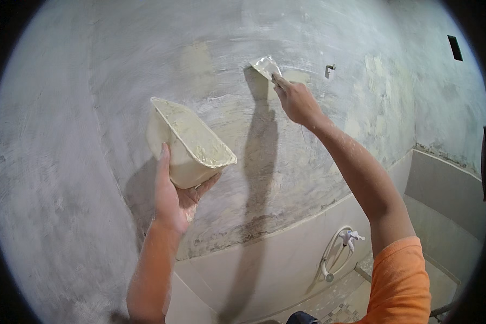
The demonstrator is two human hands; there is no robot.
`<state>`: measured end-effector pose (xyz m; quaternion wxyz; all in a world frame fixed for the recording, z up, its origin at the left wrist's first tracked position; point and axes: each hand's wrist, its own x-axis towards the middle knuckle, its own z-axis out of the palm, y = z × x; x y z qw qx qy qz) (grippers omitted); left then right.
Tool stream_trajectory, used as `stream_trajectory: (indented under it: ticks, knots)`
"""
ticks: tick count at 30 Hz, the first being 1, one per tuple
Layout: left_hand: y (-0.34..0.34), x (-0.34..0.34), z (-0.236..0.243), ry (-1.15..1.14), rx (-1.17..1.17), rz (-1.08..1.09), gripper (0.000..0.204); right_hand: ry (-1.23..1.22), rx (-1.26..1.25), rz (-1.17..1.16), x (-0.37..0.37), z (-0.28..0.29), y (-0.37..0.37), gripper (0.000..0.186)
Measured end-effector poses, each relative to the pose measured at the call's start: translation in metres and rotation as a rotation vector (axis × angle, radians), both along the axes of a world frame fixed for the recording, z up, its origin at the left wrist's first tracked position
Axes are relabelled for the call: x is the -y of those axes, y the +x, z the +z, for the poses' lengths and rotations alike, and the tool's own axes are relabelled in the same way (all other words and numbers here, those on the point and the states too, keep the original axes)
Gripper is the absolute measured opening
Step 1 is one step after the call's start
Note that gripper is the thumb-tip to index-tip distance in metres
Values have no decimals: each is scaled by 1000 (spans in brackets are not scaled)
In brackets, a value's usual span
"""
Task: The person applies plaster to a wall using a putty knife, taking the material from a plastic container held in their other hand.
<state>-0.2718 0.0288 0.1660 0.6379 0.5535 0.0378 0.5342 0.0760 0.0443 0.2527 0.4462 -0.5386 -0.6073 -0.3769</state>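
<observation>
My left hand (pixel 174 201) grips a cream plastic tub (pixel 184 164) from below, thumb up its near side and fingers under its base. The tub is tilted, and pale putty (pixel 191 129) coats its inside. Up and to the right, my right hand (pixel 298 101) is closed around a putty knife (pixel 267 67) with a wide, shiny blade. The blade lies at or very close to the grey plastered wall (pixel 221 70); I cannot tell whether it touches. My fingers hide most of its handle. Cream patches of putty show on the wall around the blade.
A small metal pipe fitting (pixel 330 68) sticks out of the wall right of my hand. Lower down, a white tap with a hose (pixel 349 237) hangs on the tiled lower wall (pixel 286 248). At the right are a ledge (pixel 443 162) and a dark rectangular opening (pixel 455 48).
</observation>
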Motion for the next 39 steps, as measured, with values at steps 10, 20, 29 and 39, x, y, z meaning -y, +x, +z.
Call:
stream_trajectory:
  ticks: [10,20,29,39]
  knots:
    - [-7,12,-2,49,2,11,82,-73,-148,75,14,-76,22,43]
    - [-13,11,-4,-40,-27,62,84,-79,-179,122,24,-165,9,44]
    - [-15,6,-5,0,-67,46,84,117,-65,135,1,-8,9,39]
    - [-28,7,-12,-79,-27,100,86,-53,-266,94,22,-142,4,41]
